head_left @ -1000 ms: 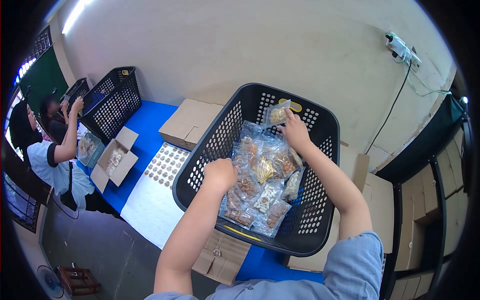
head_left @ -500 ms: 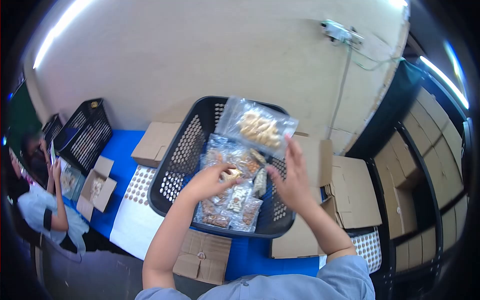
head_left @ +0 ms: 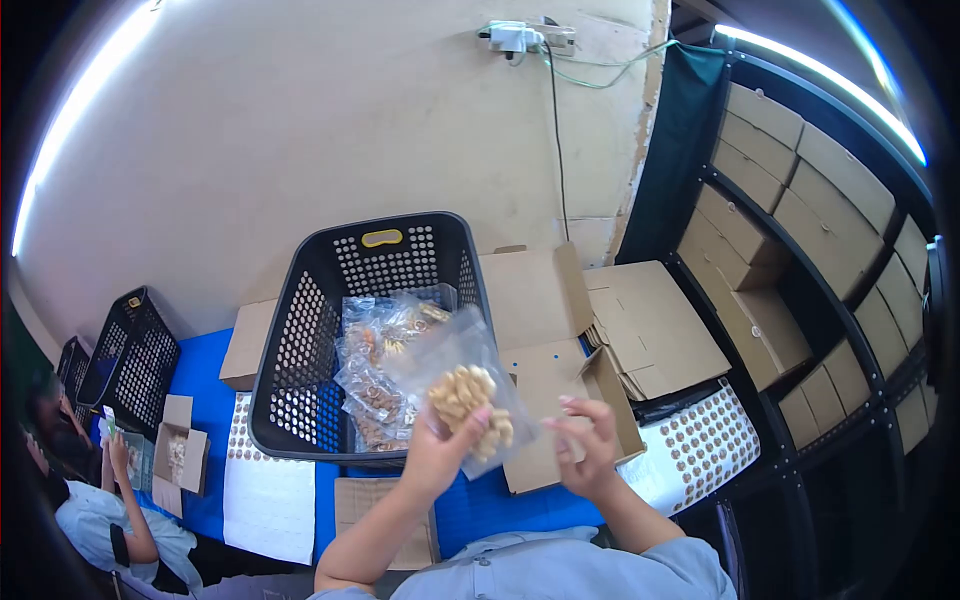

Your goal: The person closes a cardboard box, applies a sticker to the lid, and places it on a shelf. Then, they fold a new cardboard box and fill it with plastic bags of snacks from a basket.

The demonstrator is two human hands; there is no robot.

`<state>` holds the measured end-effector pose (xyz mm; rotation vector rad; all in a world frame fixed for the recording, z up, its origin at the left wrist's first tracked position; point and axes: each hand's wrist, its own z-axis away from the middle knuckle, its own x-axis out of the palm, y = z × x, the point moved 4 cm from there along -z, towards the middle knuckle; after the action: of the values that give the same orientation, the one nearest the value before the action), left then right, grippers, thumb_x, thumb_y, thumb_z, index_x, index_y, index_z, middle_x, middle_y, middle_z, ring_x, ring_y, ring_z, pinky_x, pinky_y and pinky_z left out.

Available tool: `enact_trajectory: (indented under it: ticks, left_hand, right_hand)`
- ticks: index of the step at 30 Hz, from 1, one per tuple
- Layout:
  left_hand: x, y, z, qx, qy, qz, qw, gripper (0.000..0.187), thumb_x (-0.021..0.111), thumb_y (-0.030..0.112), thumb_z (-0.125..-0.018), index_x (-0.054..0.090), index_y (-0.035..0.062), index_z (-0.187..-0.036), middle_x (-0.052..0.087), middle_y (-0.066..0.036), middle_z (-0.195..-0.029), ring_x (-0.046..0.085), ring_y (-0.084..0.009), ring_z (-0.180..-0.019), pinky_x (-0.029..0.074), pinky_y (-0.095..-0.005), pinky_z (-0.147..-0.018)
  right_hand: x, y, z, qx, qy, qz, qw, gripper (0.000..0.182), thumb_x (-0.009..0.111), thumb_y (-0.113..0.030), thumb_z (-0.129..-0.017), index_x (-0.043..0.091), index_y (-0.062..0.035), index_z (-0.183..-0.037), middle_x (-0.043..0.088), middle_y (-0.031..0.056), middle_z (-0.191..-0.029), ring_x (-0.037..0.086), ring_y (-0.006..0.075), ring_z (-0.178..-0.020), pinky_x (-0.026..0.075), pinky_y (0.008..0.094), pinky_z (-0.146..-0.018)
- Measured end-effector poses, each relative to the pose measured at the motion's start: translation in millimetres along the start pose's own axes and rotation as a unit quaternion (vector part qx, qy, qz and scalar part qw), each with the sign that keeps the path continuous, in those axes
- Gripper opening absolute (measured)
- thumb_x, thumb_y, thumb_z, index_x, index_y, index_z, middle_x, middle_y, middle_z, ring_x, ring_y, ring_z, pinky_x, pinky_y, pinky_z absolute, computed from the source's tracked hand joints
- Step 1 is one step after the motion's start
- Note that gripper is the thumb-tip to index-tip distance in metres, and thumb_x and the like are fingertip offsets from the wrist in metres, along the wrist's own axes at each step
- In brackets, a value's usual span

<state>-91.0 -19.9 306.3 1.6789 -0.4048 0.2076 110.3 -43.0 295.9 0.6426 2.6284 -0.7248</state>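
My left hand point(head_left: 440, 455) grips a clear zip bag point(head_left: 468, 335) of pale tan, chunky pieces, thumb on the front. The bag is held tilted over the right front edge of a black perforated plastic basket point(head_left: 280, 370). Just right of the bag, my right hand point(head_left: 588, 448) is raised with its fingers bent and apart, and I see nothing in it. Several more clear bags point(head_left: 365, 375) lie piled inside the basket, some with brown or orange contents. Part of that pile is hidden behind the held bag.
An open cardboard box point(head_left: 545, 400) sits right of the basket, beside stacked flat cartons point(head_left: 660, 325). Sheets of round stickers point(head_left: 710, 440) lie on the blue table point(head_left: 205, 365). Shelves of boxes point(head_left: 790, 330) stand at right. A co-worker point(head_left: 125, 520) is at far left.
The bag of tan pieces has come from the basket's back right to its front right, now in my left hand. My right hand is off the bag. The view has swung right.
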Motion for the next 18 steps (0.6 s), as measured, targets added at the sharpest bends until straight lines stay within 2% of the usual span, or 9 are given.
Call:
enact_trajectory:
  ticks: [2,4,6,7,8,10,11,14,18]
  left_hand:
    - [11,-22,11,-0.021,-0.017,-0.008,1.0,0.03,0.062,0.005,-0.09,0.052,-0.0018,-0.118,0.063,-0.01,-0.11,0.063,-0.0158,-0.098,0.052,-0.0295,-0.085]
    - [25,-48,21,-0.044,-0.112,-0.088,0.989,0.035,0.066,0.008,-0.088,0.051,-0.0008,-0.118,0.063,-0.009,-0.11,0.064,-0.0161,-0.099,0.053,-0.0305,-0.084]
    - [36,-69,27,-0.083,-0.128,-0.08,0.985,0.035,0.067,0.009,-0.088,0.052,-0.0009,-0.118,0.063,-0.007,-0.109,0.062,-0.0135,-0.099,0.052,-0.0292,-0.085]
    - [40,-79,30,-0.118,-0.142,-0.071,0.98,0.035,0.067,0.009,-0.088,0.053,-0.0009,-0.118,0.064,-0.006,-0.109,0.061,-0.0109,-0.1,0.051,-0.0279,-0.086]
    - [41,-86,31,-0.121,-0.142,-0.071,0.98,0.035,0.067,0.009,-0.088,0.053,-0.0009,-0.118,0.064,-0.006,-0.109,0.061,-0.0109,-0.1,0.051,-0.0279,-0.086]
    - [43,-100,31,-0.12,-0.151,-0.104,0.976,0.035,0.065,0.009,-0.09,0.052,-0.001,-0.121,0.064,-0.006,-0.109,0.06,-0.0104,-0.101,0.049,-0.0274,-0.087]
    - [42,-106,31,-0.087,-0.151,-0.111,0.978,0.032,0.062,0.01,-0.092,0.054,-0.003,-0.12,0.066,-0.008,-0.105,0.062,-0.01,-0.095,0.051,-0.0264,-0.082]
    - [41,-113,36,-0.102,-0.119,-0.102,0.982,0.032,0.062,0.01,-0.092,0.055,-0.0023,-0.12,0.066,-0.008,-0.105,0.062,-0.009,-0.094,0.05,-0.026,-0.082]
    - [44,-116,39,-0.116,-0.072,-0.082,0.987,0.035,0.061,0.013,-0.093,0.052,-0.0018,-0.123,0.062,-0.008,-0.109,0.06,-0.0118,-0.101,0.049,-0.0268,-0.086]
  right_hand:
    - [-17,17,12,0.077,0.017,-0.037,0.996,0.038,0.065,-0.013,-0.082,0.061,-0.0059,-0.119,0.054,0.0171,-0.123,0.053,0.027,-0.113,0.047,0.0369,-0.092]
    - [-21,26,26,0.156,0.031,-0.076,0.984,0.041,0.065,-0.016,-0.084,0.058,-0.004,-0.123,0.054,0.0189,-0.123,0.052,0.0268,-0.114,0.046,0.0367,-0.092]
    - [-6,33,44,0.284,0.012,-0.281,0.917,0.048,0.066,-0.024,-0.087,0.053,-0.0005,-0.127,0.053,0.0188,-0.124,0.05,0.0255,-0.116,0.045,0.0367,-0.093]
    - [6,40,67,0.322,0.025,-0.274,0.906,0.047,0.064,-0.027,-0.091,0.053,0.0011,-0.126,0.058,0.0134,-0.12,0.054,0.0186,-0.11,0.046,0.0328,-0.091]
    - [7,41,77,0.325,0.025,-0.273,0.905,0.047,0.064,-0.027,-0.091,0.053,0.0011,-0.126,0.058,0.0134,-0.12,0.054,0.0186,-0.11,0.046,0.0328,-0.091]
    - [19,42,93,0.437,-0.062,-0.452,0.775,0.041,0.061,-0.025,-0.094,0.054,0.0024,-0.124,0.063,0.0075,-0.111,0.058,0.0122,-0.1,0.047,0.0277,-0.088]
    - [18,42,93,0.429,-0.071,-0.454,0.778,0.037,0.058,-0.023,-0.096,0.056,0.0038,-0.121,0.065,0.0036,-0.105,0.058,0.0076,-0.095,0.047,0.0244,-0.085]
    - [10,43,90,0.463,-0.144,-0.416,0.769,0.035,0.056,-0.023,-0.097,0.057,0.0037,-0.119,0.065,0.005,-0.105,0.057,0.0084,-0.097,0.047,0.0249,-0.084]
    - [10,45,84,0.45,-0.114,-0.419,0.78,0.037,0.054,-0.025,-0.098,0.057,0.0043,-0.121,0.065,0.0053,-0.104,0.057,0.0096,-0.097,0.046,0.026,-0.085]
